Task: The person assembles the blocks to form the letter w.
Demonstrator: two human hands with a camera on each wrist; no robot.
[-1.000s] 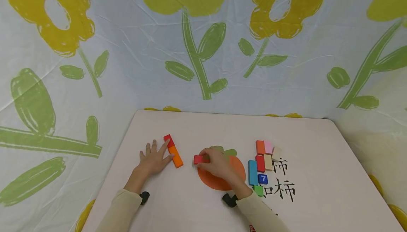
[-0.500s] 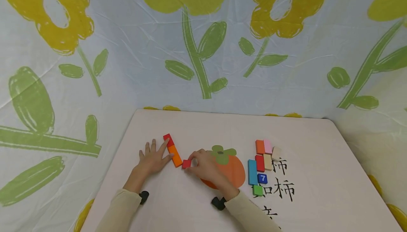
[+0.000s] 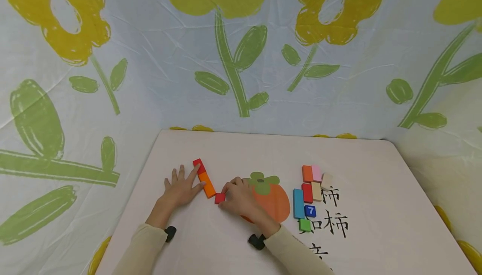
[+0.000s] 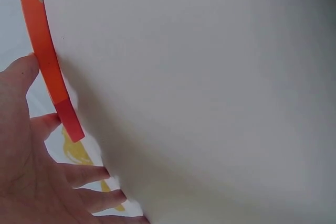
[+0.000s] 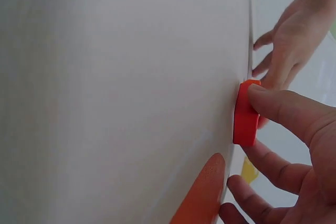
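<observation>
On the table, an orange block (image 3: 206, 184) lies end to end with a red block (image 3: 199, 166) in a slanted row. My left hand (image 3: 182, 190) is spread beside this row, its thumb touching the orange block and its index finger touching the red one, as the left wrist view confirms. At the row's near end sits another red block (image 3: 220, 198). My right hand (image 3: 239, 197) pinches that block between thumb and index finger, seen closely in the right wrist view, where the block (image 5: 245, 121) partly hides the row behind it.
A printed persimmon (image 3: 276, 203) is on the table surface right of the right hand. Farther right stand several blocks, among them a long blue block (image 3: 298, 204), a green block (image 3: 305, 225) and a dark blue block (image 3: 310, 211) marked 7. Printed black characters (image 3: 336, 223) lie beside them.
My right hand has carried the red block leftward from over the persimmon to the near end of the orange block. My left hand stays in place.
</observation>
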